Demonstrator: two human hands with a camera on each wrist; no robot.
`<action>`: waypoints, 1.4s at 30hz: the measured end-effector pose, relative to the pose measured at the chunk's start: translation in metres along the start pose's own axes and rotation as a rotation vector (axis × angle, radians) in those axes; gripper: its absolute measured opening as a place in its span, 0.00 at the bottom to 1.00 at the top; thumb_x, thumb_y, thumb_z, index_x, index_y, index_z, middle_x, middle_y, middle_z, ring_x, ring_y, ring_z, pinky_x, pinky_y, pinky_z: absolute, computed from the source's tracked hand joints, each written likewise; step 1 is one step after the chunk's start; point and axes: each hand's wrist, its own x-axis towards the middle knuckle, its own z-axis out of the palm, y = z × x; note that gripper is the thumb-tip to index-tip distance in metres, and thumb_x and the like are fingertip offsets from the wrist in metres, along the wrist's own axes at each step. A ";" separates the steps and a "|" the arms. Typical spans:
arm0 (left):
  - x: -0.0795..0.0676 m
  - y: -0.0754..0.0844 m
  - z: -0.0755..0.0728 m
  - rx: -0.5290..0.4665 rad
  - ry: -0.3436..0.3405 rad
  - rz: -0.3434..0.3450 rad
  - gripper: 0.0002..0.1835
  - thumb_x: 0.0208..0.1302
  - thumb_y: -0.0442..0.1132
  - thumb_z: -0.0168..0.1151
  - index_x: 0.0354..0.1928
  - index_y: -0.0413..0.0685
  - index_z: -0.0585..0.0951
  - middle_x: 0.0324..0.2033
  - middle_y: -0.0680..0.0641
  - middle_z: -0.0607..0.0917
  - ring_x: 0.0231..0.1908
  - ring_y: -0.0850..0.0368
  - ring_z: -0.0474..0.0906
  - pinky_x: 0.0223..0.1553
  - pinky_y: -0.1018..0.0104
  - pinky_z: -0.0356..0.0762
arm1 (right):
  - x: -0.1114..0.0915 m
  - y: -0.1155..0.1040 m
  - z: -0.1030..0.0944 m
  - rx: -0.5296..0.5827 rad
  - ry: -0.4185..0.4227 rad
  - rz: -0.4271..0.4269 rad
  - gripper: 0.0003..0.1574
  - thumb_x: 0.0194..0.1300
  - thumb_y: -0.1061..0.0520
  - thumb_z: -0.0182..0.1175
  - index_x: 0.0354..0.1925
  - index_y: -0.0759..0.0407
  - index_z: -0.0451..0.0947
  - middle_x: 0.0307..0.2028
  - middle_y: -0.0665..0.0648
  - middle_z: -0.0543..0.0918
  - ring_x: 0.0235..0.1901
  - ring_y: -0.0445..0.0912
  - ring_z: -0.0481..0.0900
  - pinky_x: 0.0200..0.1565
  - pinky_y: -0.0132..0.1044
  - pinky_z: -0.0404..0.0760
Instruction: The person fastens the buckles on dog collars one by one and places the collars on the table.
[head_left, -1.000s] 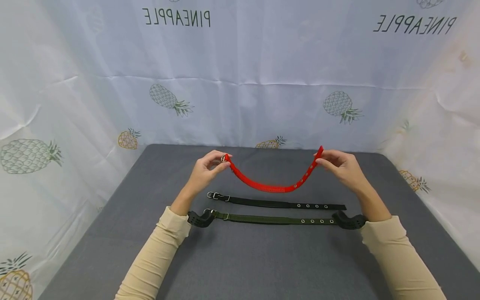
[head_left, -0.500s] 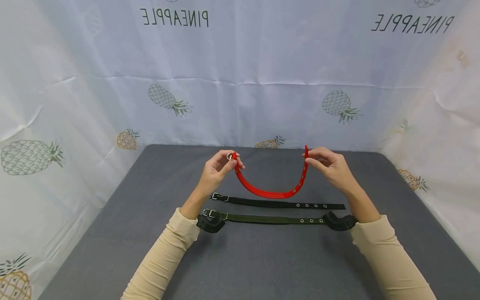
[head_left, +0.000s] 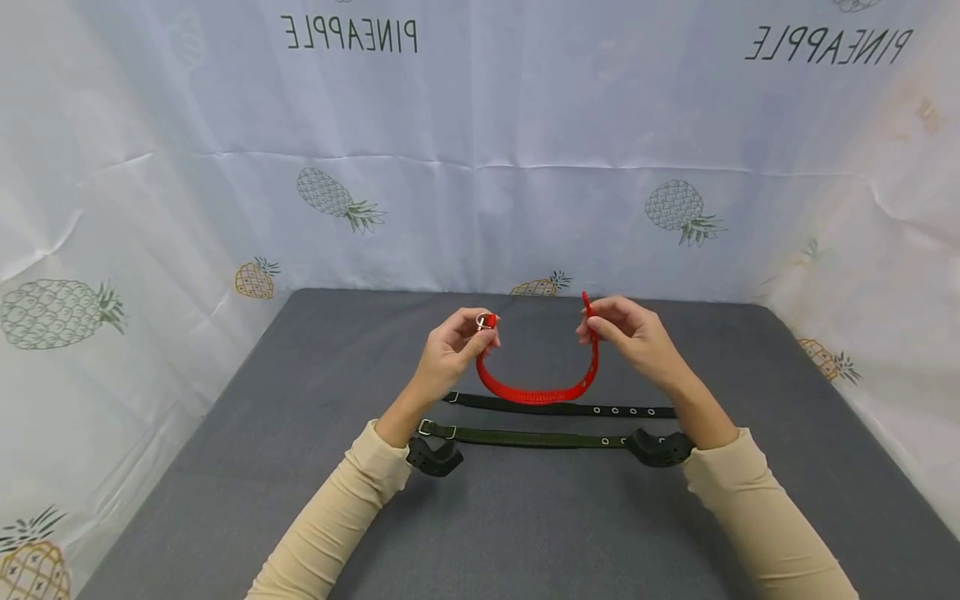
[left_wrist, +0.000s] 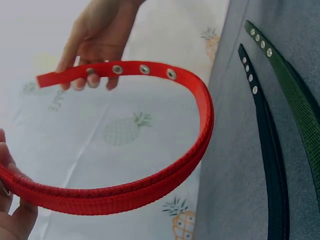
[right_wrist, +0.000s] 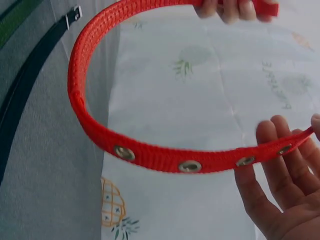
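Note:
A red collar point(head_left: 536, 396) hangs in a U between the two hands above the table, its padded middle sagging lowest. The left hand point(head_left: 452, 350) pinches its buckle end, where a metal buckle and ring stand up above the thumb. Toward the other end, the right hand point(head_left: 633, 333) pinches the strap between thumb and fingers, the red tip poking up past them. Metal eyelets point(right_wrist: 190, 166) line that holed part in the right wrist view. Below lie a black collar point(head_left: 540, 407) and a dark green collar point(head_left: 525, 437), side by side, their left ends partly hidden by the left hand and wrist.
The grey table point(head_left: 547, 525) spreads beneath the arms. A white curtain point(head_left: 480, 225) printed with pineapples encloses its back and sides. Each wrist wears a black mount, the left mount point(head_left: 435, 457) and the right mount point(head_left: 660, 448), low over the green collar.
Both hands have moved toward each other, the left rightward and the right leftward. The red collar has bent from a shallow curve into a deeper, narrower U. The other two collars stay put.

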 end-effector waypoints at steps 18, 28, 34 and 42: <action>-0.007 0.000 0.011 0.440 -0.116 0.115 0.14 0.60 0.28 0.65 0.47 0.35 0.77 0.30 0.40 0.85 0.26 0.57 0.77 0.30 0.74 0.78 | 0.001 -0.017 0.036 -0.267 -0.032 -0.090 0.12 0.59 0.69 0.64 0.43 0.66 0.78 0.30 0.64 0.85 0.29 0.29 0.78 0.30 0.28 0.79; -0.007 0.001 0.011 0.633 -0.154 0.190 0.13 0.57 0.31 0.68 0.44 0.38 0.79 0.27 0.45 0.84 0.20 0.62 0.70 0.25 0.77 0.73 | 0.000 -0.019 0.044 -0.360 -0.037 -0.147 0.09 0.54 0.68 0.68 0.36 0.62 0.82 0.25 0.55 0.82 0.21 0.33 0.67 0.23 0.28 0.69; -0.008 0.002 0.012 0.661 -0.171 0.184 0.13 0.57 0.31 0.68 0.43 0.38 0.79 0.28 0.44 0.86 0.21 0.61 0.72 0.25 0.78 0.75 | -0.001 -0.020 0.045 -0.376 -0.054 -0.153 0.07 0.55 0.67 0.68 0.35 0.61 0.82 0.25 0.55 0.82 0.21 0.33 0.64 0.22 0.27 0.66; -0.007 0.003 0.012 0.677 -0.201 0.205 0.14 0.56 0.31 0.70 0.43 0.37 0.78 0.29 0.43 0.87 0.23 0.60 0.79 0.30 0.78 0.80 | -0.001 -0.019 0.045 -0.393 -0.070 -0.135 0.06 0.56 0.66 0.68 0.35 0.61 0.83 0.26 0.55 0.84 0.21 0.33 0.65 0.22 0.27 0.67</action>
